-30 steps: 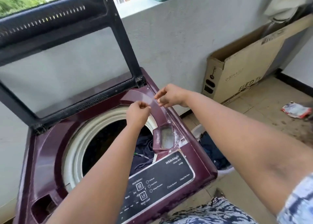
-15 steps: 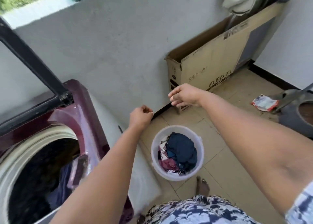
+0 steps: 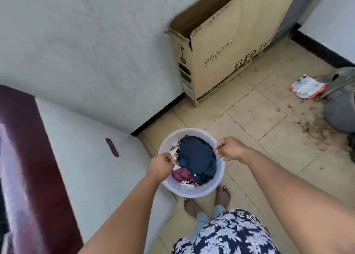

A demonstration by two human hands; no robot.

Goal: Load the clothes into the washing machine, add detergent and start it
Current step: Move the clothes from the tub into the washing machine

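Cardboard box [image 3: 228, 48] leans against the wall well beyond my hands, its open end up and its long side running along the wall. A crumpled wrapper [image 3: 307, 86] lies on the tiles far off to my right, beside a grey pot [image 3: 340, 111] ringed with spilled dirt. Nothing stands between my hands and the tub [image 3: 192, 191], which sits on the floor just past my bare feet, hard by the washer [image 3: 34, 173] on my left. The tub's round mouth faces straight up. Inside it the clothes [image 3: 197, 157] lie heaped: a navy piece on top, a maroon one and patterned bits under it. My left hand [image 3: 161, 166] hovers over the tub's near-left rim, fingers curled; whether it pinches anything I cannot tell. My right hand [image 3: 230, 148] hangs over the right rim, fingers loosely curled, holding nothing.
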